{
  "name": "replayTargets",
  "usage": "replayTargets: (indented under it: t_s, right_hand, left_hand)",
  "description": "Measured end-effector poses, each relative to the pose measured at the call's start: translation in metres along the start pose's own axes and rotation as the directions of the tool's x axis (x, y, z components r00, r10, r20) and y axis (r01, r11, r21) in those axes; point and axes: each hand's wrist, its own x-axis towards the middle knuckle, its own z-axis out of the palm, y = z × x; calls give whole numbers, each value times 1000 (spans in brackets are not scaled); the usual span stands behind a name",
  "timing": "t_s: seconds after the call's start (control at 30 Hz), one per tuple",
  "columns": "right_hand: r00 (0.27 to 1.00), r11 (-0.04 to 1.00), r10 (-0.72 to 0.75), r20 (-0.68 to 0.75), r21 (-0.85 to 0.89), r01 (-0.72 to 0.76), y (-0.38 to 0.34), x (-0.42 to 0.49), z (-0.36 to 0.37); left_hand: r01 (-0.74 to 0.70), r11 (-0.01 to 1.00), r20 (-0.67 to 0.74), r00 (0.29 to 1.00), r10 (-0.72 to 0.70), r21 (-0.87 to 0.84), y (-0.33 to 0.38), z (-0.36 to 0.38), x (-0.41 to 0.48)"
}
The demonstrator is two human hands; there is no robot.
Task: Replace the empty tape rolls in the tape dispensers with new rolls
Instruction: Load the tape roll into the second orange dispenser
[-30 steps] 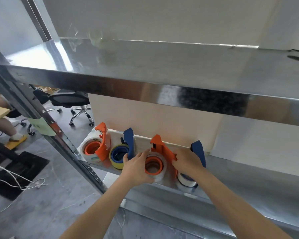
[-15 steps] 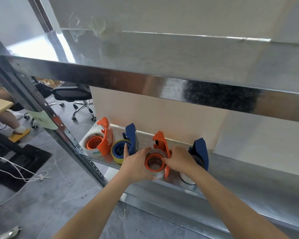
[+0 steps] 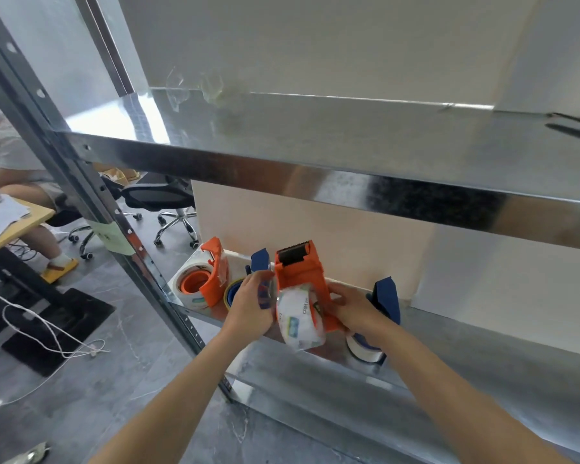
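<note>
An orange tape dispenser [image 3: 298, 272] is lifted above the lower metal shelf [image 3: 482, 349], its toothed blade facing up. A clear tape roll [image 3: 300, 321] with printed wrapping sits in it. My left hand [image 3: 252, 304] grips the roll's left side. My right hand [image 3: 349, 304] holds the dispenser's right side. A second orange dispenser [image 3: 211, 279] with a clear roll stands at the shelf's left end. Beside it is a blue dispenser [image 3: 260, 259] with a yellow roll, mostly hidden by my left hand. Another blue dispenser [image 3: 387, 298] stands behind my right wrist.
An upper metal shelf [image 3: 315, 145] juts out above my hands. The rack's upright post [image 3: 114, 229] runs diagonally at left. Beyond it are office chairs [image 3: 161, 202], a desk with a seated person [image 3: 17, 182], and cables [image 3: 47, 329] on the grey floor.
Both hands have lifted the orange dispenser off the shelf and turned it so the blade faces up. The roll's outer face now shows instead of its orange core.
</note>
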Motion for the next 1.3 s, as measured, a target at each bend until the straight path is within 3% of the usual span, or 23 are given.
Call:
replayTargets:
  t_s: [0.07, 0.13, 0.2, 0.43, 0.57, 0.73, 0.9, 1.0, 1.13, 1.3]
  right_hand:
    - [999, 999, -20, 35, 51, 18, -11, -9, 0]
    - [997, 996, -51, 61, 78, 46, -19, -18, 0]
    - [991, 991, -90, 96, 106, 80, -25, -25, -1]
    - [979, 988, -140, 148, 83, 129, -34, -43, -4]
    - [969, 984, -177, 174, 67, 168, -46, -54, -6]
    - [977, 986, -164, 139, 57, 158, -64, -65, -1]
    - [976, 968, -213, -32, 126, 216, -89, -84, 1]
    - [957, 941, -273, 99, 233, 245, -107, -111, 12]
    - [925, 949, -314, 212, 99, 300, -125, -146, 43]
    - [968, 968, -250, 34, 17, 249, -131, -179, 70]
  left_hand:
    - [213, 942, 103, 976, -193, -259, 18, 1, -7]
    - [458, 776, 330, 882, -336, -434, 34, 2, -16]
    - [530, 703, 463, 829, -313, -474, 47, -1, -26]
    - [444, 712, 354, 891, -286, -544, 83, 8, -46]
    - [428, 640, 267, 903, -338, -638, 90, 4, -61]
    - [335, 591, 201, 938, -282, -734, 101, -10, -74]
    - [314, 697, 111, 941, -320, -644, 99, -35, -83]
    - [288, 746, 120, 955, -272, -601, 97, -52, -95]
    - [279, 782, 117, 959, -259, -557, 91, -72, -113]
    - [256, 819, 139, 967, -215, -514, 89, -81, -138]
